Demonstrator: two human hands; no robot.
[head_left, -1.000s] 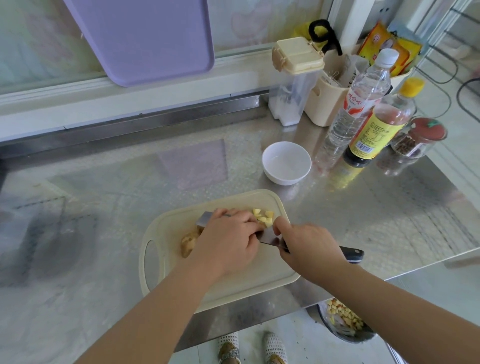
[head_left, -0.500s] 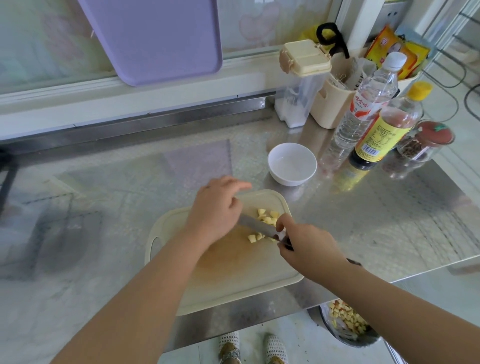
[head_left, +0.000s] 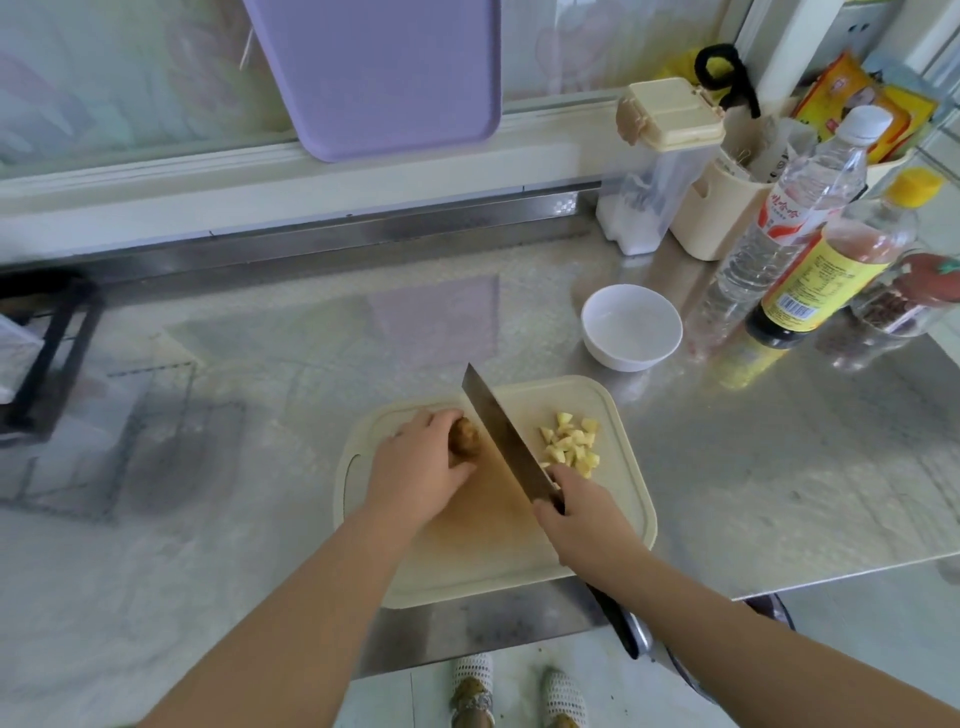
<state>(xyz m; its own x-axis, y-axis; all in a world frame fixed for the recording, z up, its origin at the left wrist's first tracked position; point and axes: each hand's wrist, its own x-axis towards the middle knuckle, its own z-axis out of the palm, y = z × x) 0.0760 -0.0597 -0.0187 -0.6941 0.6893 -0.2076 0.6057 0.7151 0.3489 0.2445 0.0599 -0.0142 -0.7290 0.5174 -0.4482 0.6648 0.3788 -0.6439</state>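
Observation:
A cream cutting board (head_left: 618, 514) lies at the front edge of the steel counter. My left hand (head_left: 421, 470) holds a brown knobbly piece of ginger (head_left: 466, 437) down on the board's left half. My right hand (head_left: 582, 519) grips the handle of a cleaver (head_left: 498, 434), whose blade stands on edge, pointing away from me, right beside the ginger. A small heap of pale yellow diced pieces (head_left: 569, 444) lies on the board to the right of the blade.
A white bowl (head_left: 631, 327) stands just behind the board. Bottles (head_left: 800, 218), a red-lidded jar (head_left: 904, 301) and cream containers (head_left: 660, 161) crowd the back right. A purple board (head_left: 384, 73) leans on the back wall. A black rack (head_left: 47, 353) is at left.
My left hand left the blade, reached to the board's left and brought the ginger under its fingers. The cleaver swung from lying across the board to pointing away beside the ginger.

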